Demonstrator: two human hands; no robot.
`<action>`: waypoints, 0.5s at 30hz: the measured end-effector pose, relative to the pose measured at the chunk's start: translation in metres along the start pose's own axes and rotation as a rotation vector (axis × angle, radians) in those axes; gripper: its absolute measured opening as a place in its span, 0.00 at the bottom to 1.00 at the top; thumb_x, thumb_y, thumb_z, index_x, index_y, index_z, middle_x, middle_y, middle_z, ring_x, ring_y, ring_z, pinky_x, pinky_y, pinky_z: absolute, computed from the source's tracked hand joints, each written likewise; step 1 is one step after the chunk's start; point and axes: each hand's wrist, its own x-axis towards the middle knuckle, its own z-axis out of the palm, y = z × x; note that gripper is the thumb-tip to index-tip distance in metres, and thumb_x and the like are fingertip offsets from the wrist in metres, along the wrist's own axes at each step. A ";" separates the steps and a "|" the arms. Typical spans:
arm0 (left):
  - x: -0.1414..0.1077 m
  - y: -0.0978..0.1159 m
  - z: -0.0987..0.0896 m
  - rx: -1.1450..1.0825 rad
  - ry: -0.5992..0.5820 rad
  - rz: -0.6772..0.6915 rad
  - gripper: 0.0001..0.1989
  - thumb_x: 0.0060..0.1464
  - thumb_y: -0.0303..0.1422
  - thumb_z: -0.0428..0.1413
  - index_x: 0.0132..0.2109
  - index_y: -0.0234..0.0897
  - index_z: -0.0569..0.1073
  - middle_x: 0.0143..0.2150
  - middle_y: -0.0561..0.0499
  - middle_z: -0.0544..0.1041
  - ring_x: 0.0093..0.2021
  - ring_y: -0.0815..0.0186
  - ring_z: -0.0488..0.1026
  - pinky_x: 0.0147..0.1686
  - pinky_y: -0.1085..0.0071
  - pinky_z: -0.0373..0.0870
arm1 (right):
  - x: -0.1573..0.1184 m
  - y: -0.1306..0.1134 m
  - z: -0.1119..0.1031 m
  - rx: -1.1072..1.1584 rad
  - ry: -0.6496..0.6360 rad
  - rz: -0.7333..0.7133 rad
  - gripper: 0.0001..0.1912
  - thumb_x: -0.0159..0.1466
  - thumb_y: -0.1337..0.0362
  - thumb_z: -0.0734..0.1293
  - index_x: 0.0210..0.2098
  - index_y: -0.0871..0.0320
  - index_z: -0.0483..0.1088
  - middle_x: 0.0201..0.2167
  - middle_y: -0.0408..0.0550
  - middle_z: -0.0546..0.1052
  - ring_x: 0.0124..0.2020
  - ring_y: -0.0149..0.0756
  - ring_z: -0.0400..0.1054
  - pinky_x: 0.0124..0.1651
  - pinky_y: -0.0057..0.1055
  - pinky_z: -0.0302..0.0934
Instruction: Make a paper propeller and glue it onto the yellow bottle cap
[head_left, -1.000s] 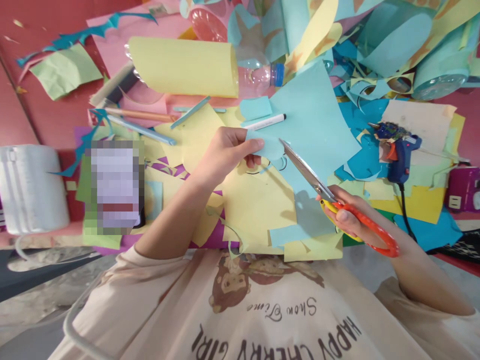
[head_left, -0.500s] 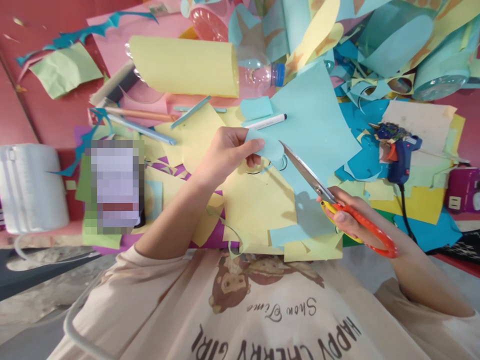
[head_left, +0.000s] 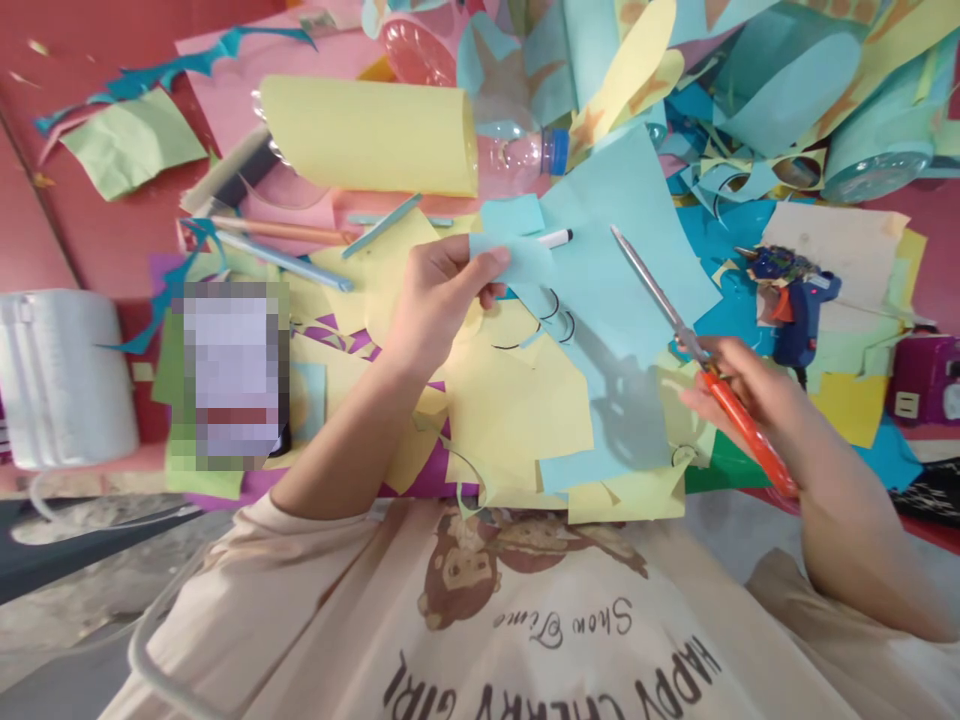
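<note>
My left hand (head_left: 442, 300) pinches a small light blue paper piece (head_left: 529, 264) between thumb and fingers. That piece partly covers a white marker with a black tip (head_left: 559, 238). In my right hand (head_left: 776, 400) is a pair of scissors (head_left: 750, 430) with red handles; the blades look closed and point up and left, apart from the paper. Beneath both hands lie a large light blue sheet (head_left: 637, 220) and a yellow sheet (head_left: 517, 405). Scraps with black curved lines (head_left: 556, 318) rest below the held piece.
A plastic bottle wrapped in yellow paper (head_left: 367, 135) lies at the back. On the right are a blue glue gun (head_left: 799, 315) and a purple box (head_left: 926, 380). A phone with a blurred screen (head_left: 232, 370) and a white case (head_left: 67, 375) are at left.
My right hand has moved right with the scissors, whose blades have swung more upright, away from the paper. My left hand has shifted slightly up and left with the blue piece.
</note>
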 end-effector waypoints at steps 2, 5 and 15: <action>0.003 -0.002 -0.001 -0.028 0.047 0.032 0.15 0.50 0.42 0.63 0.26 0.37 0.71 0.20 0.56 0.69 0.19 0.76 0.65 0.19 0.76 0.65 | 0.007 0.005 -0.002 -0.220 0.136 0.010 0.25 0.62 0.44 0.62 0.50 0.56 0.67 0.22 0.46 0.71 0.22 0.38 0.65 0.25 0.32 0.57; 0.006 -0.002 -0.002 -0.056 0.051 0.045 0.15 0.48 0.43 0.65 0.30 0.39 0.70 0.22 0.56 0.70 0.21 0.74 0.67 0.19 0.75 0.64 | 0.020 0.015 0.004 -0.447 0.287 -0.048 0.25 0.63 0.49 0.61 0.52 0.60 0.69 0.31 0.55 0.78 0.29 0.48 0.72 0.28 0.35 0.59; -0.008 0.001 0.010 0.271 -0.059 0.076 0.09 0.52 0.33 0.59 0.30 0.39 0.66 0.24 0.56 0.67 0.22 0.74 0.66 0.22 0.75 0.65 | 0.024 0.023 0.004 -0.605 0.248 -0.105 0.24 0.66 0.54 0.62 0.58 0.58 0.66 0.34 0.57 0.77 0.29 0.45 0.70 0.25 0.33 0.53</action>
